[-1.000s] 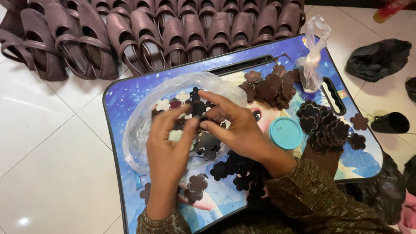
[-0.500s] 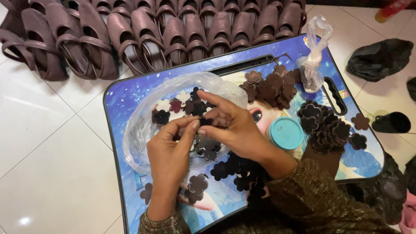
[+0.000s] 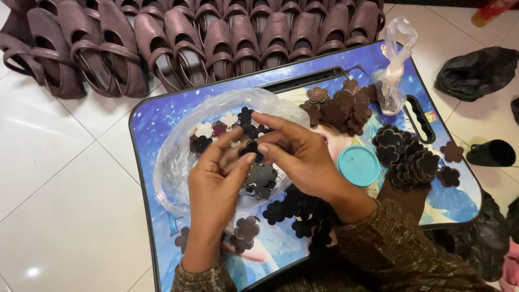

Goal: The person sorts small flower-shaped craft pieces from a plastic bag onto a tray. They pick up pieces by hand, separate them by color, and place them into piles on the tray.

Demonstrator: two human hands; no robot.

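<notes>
Two hands meet over the middle of the frame, both pinching one small dark flower-shaped cutout (image 3: 252,148). The left hand (image 3: 216,186) has thumb and forefinger closed on its lower edge; the right hand (image 3: 300,154) closes its fingertips on the upper edge, the other fingers spread loosely. It looks as if the piece is being separated or sorted from the heap, so I judge the step to be picking single pieces out; the next move would call for a light, precise pinch so that only one thin piece comes away.

Just under the hands lies an open clear plastic bag (image 3: 173,162) with more dark, white and reddish flower pieces in it. Nearer the lower edge, loose dark cutouts (image 3: 294,213) lie scattered on the worktop, a blue picture-printed lap tray (image 3: 157,116) with a dark rim. Right of centre sits a round teal lid (image 3: 358,165), and beyond it a stacked brown flower pile (image 3: 411,159). Another brown pile (image 3: 340,108) and a knotted small clear bag (image 3: 393,70) lie towards the upper right.

Farther off, along the top of the frame, rows of brown sandals (image 3: 216,38) stand on a white tiled floor (image 3: 59,189); a black bag (image 3: 476,70) rests at the upper right.
</notes>
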